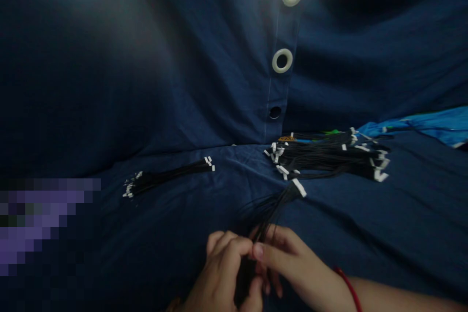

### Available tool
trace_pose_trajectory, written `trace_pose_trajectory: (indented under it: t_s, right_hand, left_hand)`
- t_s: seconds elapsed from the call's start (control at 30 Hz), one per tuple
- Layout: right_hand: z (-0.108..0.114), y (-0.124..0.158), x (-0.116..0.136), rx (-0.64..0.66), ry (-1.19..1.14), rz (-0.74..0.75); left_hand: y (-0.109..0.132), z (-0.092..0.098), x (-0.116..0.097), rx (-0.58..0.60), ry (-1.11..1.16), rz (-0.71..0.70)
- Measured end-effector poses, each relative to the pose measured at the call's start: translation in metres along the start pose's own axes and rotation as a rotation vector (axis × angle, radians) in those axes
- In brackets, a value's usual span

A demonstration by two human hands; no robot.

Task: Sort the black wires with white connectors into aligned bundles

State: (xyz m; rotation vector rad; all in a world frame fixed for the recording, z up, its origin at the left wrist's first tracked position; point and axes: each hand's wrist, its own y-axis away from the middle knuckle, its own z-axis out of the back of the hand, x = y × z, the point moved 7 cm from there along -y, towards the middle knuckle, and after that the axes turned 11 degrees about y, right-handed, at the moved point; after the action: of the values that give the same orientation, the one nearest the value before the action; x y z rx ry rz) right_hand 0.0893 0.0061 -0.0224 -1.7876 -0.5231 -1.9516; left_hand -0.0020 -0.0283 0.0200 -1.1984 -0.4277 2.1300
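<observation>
A thin bundle of black wires [271, 209] with a white connector [299, 188] at its far end rises from between my hands. My right hand [292, 256], with a red cord on its wrist, pinches these wires between thumb and fingers. Curled beside it, my left hand [226, 270] meets the right fingertips at the same wires; its grip is partly hidden. Just beyond the connector lies a larger pile of black wires [329, 158] with white connectors at both ends. To the left, a smaller bundle of black wires [168, 174] rests on the dark blue cloth [153, 234].
Behind the work area hangs a dark blue curtain [204, 58] with pale ring eyelets [282, 61]. Bright blue material [435, 124] lies at the right, past the wire pile. A pixelated purple patch covers the lower left.
</observation>
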Motion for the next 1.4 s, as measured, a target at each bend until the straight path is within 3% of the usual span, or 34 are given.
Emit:
trace_pose_trajectory:
  t_s: [0.13,0.27,0.43,0.6,0.83,0.97,1.13,1.27,1.4]
  right_hand:
    - [0.005,-0.001,0.011,-0.057,-0.053,0.083]
    - [0.010,-0.001,0.015,-0.073,-0.114,0.109]
    - [0.018,-0.005,0.010,-0.120,-0.211,0.101]
    - [0.024,-0.007,0.001,-0.173,-0.287,0.038]
    - [0.034,-0.007,-0.003,-0.245,-0.378,-0.028]
    - [0.035,-0.009,-0.007,-0.218,-0.409,-0.069]
    - [0.032,-0.009,-0.010,-0.197,-0.361,-0.067]
    - [0.033,-0.010,-0.007,-0.210,-0.299,-0.027]
    - [0.031,-0.010,-0.001,-0.166,-0.261,0.007]
  left_hand:
    - [-0.004,0.002,0.000,0.014,0.002,-0.033]
    - [-0.004,0.003,0.000,-0.023,0.074,0.028]
    - [0.004,0.003,0.012,-0.148,0.220,0.248]
    - [0.002,-0.006,0.029,-0.012,0.310,0.440]
    - [0.001,-0.008,0.041,0.035,0.257,0.585]
    - [0.001,-0.015,0.043,0.073,0.359,0.630]
    - [-0.009,-0.013,0.038,0.124,0.464,0.665]
    - [-0.012,-0.010,0.029,0.126,0.694,0.816]
    - [-0.014,-0.013,0.011,0.259,0.852,0.814]
